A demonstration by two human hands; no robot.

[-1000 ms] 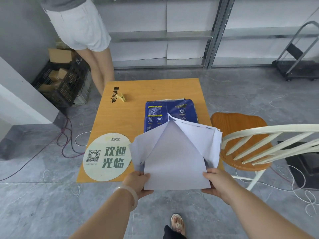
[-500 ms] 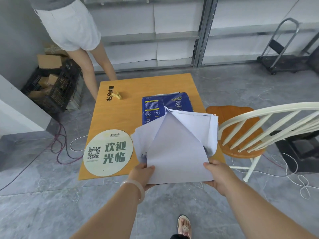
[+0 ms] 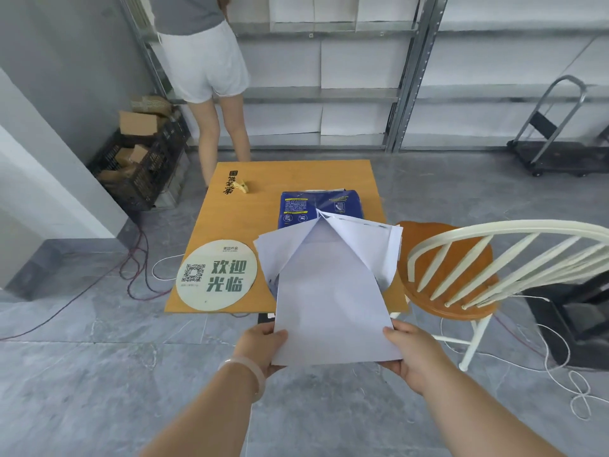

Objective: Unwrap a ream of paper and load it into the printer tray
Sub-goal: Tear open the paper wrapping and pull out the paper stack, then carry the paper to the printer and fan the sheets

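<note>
1. Both hands hold a stack of white paper [image 3: 333, 291] by its near edge. The left hand [image 3: 260, 344] pinches the near left corner with the thumb on top, and the right hand [image 3: 408, 354] clamps the near right corner the same way; the fingers below the sheets are hidden.
2. The sheets have fanned apart at the far end, and the loose ones splay left and right under the top sheet.
3. Over the last second the grip and the fan of the sheets look unchanged. What has shifted is the view: the stack now sits nearer the person and lower against the table's near edge, and more of the floor shows around it.
4. I take that to mean the paper is being carried off the wooden table [image 3: 263, 206], away from the blue wrapper [image 3: 303, 209] that lies flat behind it.
5. No printer or tray shows in view, so loading is not yet begun.
6. The unwrapping looks done; the splayed sheets probably need squaring before they will slide into a tray.
7. Another person [image 3: 211, 70] stands at the shelves [image 3: 405, 94] beyond the table, and a chair [image 3: 461, 258] stands just beside it.
</note>
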